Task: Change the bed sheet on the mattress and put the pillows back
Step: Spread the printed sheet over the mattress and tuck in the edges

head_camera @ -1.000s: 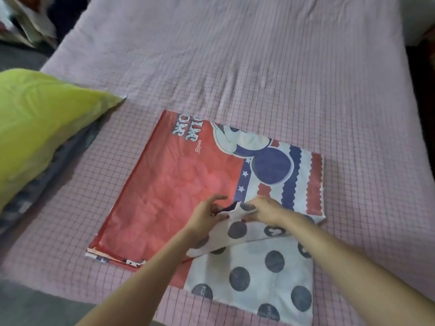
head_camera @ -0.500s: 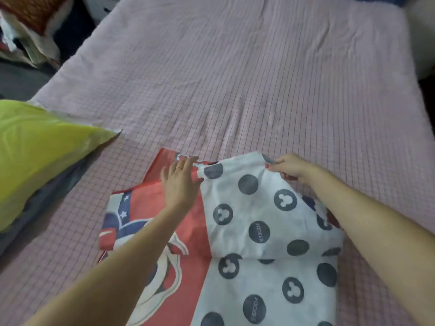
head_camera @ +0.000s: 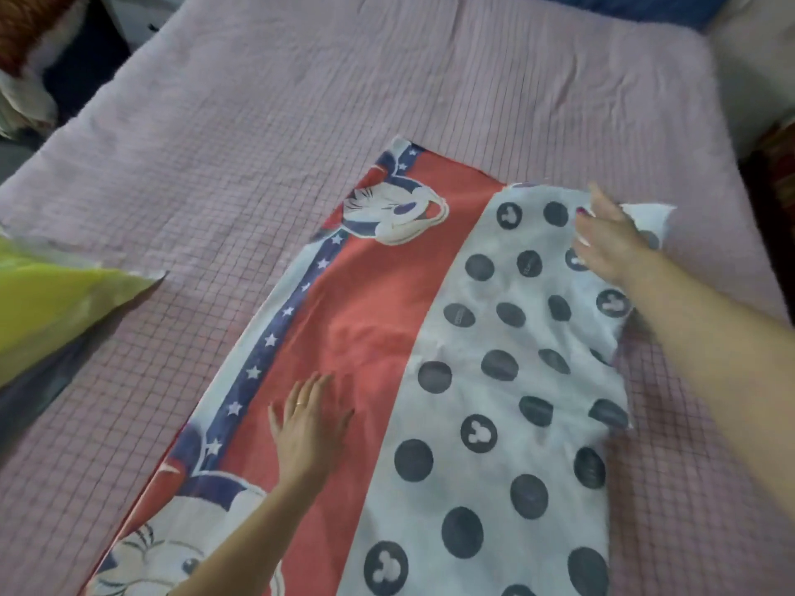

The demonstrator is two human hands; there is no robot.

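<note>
A folded bed sheet [head_camera: 387, 320], red with cartoon mice and a white part with dark dots, lies partly unfolded on the pink checked mattress cover [head_camera: 387, 88]. My left hand [head_camera: 307, 428] rests flat on the red part, fingers spread. At the sheet's far right corner my right hand [head_camera: 611, 238] lies on the dotted part, fingers apart; I see no pinch on the cloth. A yellow-green pillow [head_camera: 47, 311] lies at the left edge of the bed, on top of a grey one.
Cluttered cloth and an orange patterned thing [head_camera: 26, 40] sit off the bed's far left. A blue object [head_camera: 623, 6] lies beyond the bed's far end. White furniture [head_camera: 757, 79] stands at the right.
The sheet has been unfolded further, now stretching away from me as a long strip. My right hand moved up and right with the dotted flap; my left hand slid down onto the red part.
</note>
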